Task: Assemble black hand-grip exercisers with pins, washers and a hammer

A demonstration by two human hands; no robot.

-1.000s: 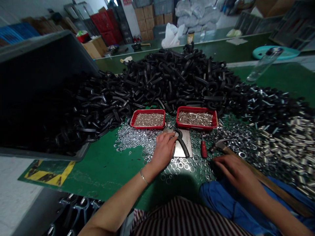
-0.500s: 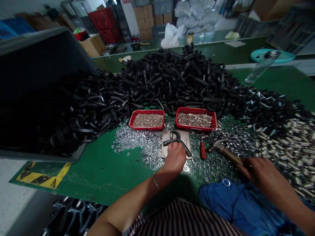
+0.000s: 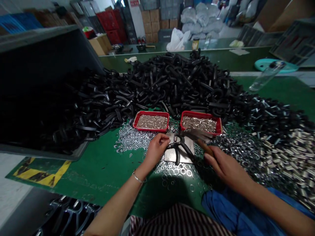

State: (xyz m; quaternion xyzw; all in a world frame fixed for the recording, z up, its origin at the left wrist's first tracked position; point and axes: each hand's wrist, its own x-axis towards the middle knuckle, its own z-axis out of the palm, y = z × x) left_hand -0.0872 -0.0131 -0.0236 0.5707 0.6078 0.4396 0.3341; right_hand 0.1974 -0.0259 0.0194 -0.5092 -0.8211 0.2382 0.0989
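Observation:
A black spring clamp [image 3: 182,146] with a small coil spring lies on a square metal plate [image 3: 185,158], its two handles spread apart. My left hand [image 3: 156,148] pinches the clamp's left end with thumb and fingers; any small part between the fingertips is hidden. My right hand [image 3: 225,165] is wrapped round the wooden handle of a claw hammer [image 3: 206,148]. The hammer's head, blurred, hangs over the plate's upper right, close to the clamp. Behind the plate stand a red tray of tiny metal pieces [image 3: 151,121] and a red tray of metal pins [image 3: 200,124].
Loose metal rings [image 3: 134,137] surround the plate. A big heap of black clamp parts [image 3: 172,78] spreads across the back, spilling from a tipped grey crate [image 3: 81,154]. Metal sleeves [image 3: 287,154] are piled at right. A blue cloth [image 3: 221,209] lies by my right forearm.
My right hand has lifted the hammer from the right and brought it over the plate. My left hand has shifted to the clamp's left end. A second handle now shows on the clamp.

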